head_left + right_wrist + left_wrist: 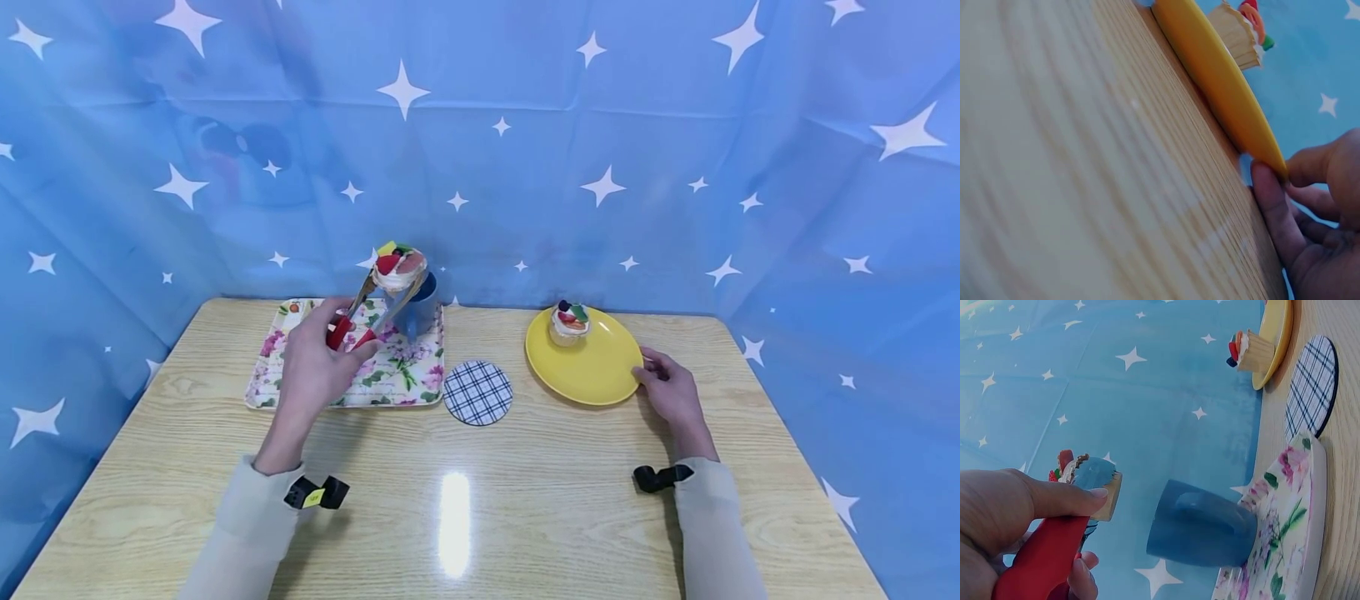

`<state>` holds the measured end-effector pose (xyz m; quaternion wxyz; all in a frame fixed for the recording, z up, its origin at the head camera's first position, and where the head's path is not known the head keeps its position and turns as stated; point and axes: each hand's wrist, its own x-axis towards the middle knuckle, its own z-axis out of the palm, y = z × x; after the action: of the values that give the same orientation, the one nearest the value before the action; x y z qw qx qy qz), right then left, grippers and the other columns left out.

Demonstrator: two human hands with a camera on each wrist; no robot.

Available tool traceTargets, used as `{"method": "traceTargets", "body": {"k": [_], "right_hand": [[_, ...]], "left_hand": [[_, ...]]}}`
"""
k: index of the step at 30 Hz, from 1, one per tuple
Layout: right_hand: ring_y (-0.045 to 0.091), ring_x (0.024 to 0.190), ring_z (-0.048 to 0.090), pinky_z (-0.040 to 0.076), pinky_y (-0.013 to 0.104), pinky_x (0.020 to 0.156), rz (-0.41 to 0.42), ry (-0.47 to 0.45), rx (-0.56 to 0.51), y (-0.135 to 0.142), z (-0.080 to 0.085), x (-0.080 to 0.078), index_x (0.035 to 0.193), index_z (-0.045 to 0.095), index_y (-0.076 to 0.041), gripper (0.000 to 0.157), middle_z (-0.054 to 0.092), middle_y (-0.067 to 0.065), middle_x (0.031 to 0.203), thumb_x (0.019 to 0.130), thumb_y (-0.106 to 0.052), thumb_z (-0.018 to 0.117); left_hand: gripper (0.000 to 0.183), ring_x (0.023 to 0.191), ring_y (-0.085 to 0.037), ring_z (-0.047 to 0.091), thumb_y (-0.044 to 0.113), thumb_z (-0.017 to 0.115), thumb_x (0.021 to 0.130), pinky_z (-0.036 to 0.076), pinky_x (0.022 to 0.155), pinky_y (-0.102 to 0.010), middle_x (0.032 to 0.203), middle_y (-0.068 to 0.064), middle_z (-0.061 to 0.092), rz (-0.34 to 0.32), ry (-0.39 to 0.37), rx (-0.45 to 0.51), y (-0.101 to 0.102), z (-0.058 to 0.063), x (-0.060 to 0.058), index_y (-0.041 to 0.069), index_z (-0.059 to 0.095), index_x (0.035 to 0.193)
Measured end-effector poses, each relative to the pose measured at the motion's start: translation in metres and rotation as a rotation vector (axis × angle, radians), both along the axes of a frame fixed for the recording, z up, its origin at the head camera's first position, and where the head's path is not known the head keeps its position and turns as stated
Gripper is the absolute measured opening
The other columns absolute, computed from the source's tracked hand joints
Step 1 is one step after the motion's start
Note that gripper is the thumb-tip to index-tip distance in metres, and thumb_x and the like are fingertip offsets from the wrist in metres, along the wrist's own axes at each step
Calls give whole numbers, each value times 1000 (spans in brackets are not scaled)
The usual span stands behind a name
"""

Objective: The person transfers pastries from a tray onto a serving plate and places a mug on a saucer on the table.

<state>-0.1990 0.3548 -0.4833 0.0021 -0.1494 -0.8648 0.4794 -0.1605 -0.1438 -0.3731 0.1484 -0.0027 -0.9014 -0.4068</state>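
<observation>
My left hand (318, 358) grips red-handled tongs (341, 332), whose metal ends hold a fruit-topped cupcake (400, 268) in the air. Below and behind that cupcake a blue mug (1200, 525) stands on the floral tray (258, 392). On the right, my right hand (671, 392) pinches the rim of a yellow plate (600, 371) between thumb and fingers, as the right wrist view also shows. A second fruit-topped cupcake (569, 325) sits upright near the plate's far left edge.
A round checked coaster (478, 392) lies between the tray and the plate, close to the tray's right corner. The wooden table (555, 517) reaches back to a blue curtain (487, 167) with white stars, which also hangs at both sides.
</observation>
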Motion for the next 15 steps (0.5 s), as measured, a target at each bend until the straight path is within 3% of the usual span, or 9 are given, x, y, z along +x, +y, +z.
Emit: {"method": "traceTargets", "body": {"k": [10, 15], "right_hand": [[5, 95, 56, 55, 16, 75, -1, 11, -6, 2, -1, -1, 154, 46, -9, 50, 55, 15, 131, 106, -22, 55], [6, 95, 55, 54, 16, 75, 7, 20, 2, 2, -2, -1, 154, 46, -9, 50, 55, 15, 131, 106, -22, 55]], "left_hand": [[59, 70, -25, 49, 22, 84, 86, 38, 54, -33, 103, -12, 65, -61, -18, 7, 18, -3, 5, 14, 59, 138], [61, 85, -29, 55, 20, 84, 86, 44, 61, -32, 114, -16, 67, -92, -34, 5, 27, -6, 7, 13, 58, 140]]}}
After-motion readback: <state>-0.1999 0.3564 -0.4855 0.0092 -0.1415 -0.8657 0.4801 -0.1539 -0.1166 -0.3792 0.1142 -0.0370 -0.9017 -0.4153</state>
